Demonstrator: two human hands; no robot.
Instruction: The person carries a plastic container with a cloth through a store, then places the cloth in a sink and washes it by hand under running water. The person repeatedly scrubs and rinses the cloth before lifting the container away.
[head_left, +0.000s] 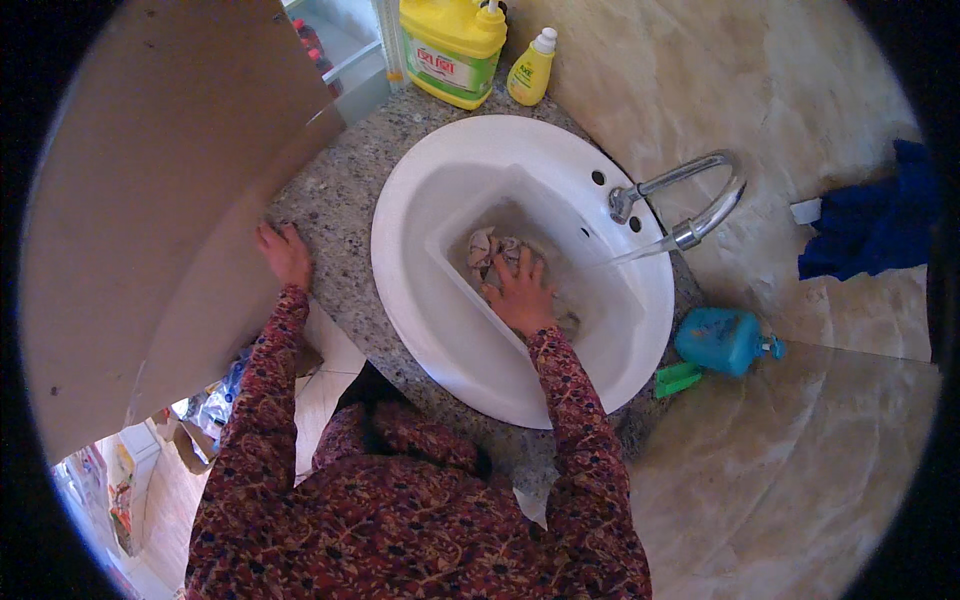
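My right hand (523, 296) rests with spread fingers on a wet, crumpled cloth (481, 251) inside a translucent plastic tub (480, 300). The tub sits in a white oval washbasin (409, 330) and holds cloudy water. Water runs from the curved chrome faucet (709, 217) into it. My left hand (285, 255) lies at the left edge of the speckled stone countertop (337, 217), beside a brown panel, its fingers partly spread and holding nothing visible. How much cloth lies under the right hand is hidden.
Behind the basin stand a large yellow jug (454, 52) and a small yellow Axe bottle (532, 67). A blue pump bottle (718, 341) and a green plastic object (677, 380) are at the right. Dark blue cloth (862, 217) hangs on the marbled wall. The brown panel (187, 187) borders the left side.
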